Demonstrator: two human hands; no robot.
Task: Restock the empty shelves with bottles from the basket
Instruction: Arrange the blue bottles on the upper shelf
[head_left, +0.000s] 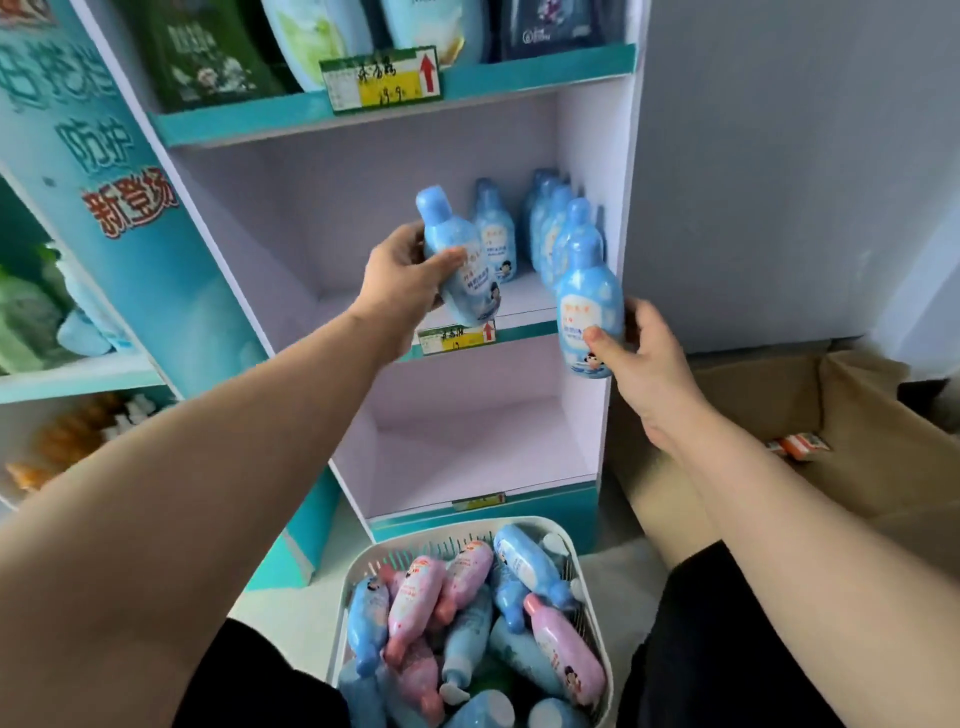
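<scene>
My left hand grips a blue bottle, held upright in front of the middle shelf. My right hand grips a second blue bottle by its lower body at the shelf's right front edge. Several blue bottles stand in a row along the right side of that shelf, and one more stands behind the left-hand bottle. A white basket near my knees holds several blue and pink bottles lying jumbled.
The lower shelf holds nothing. The top shelf carries refill pouches behind a price tag. An open cardboard box sits on the floor at the right. Another shelving unit with goods stands at the left.
</scene>
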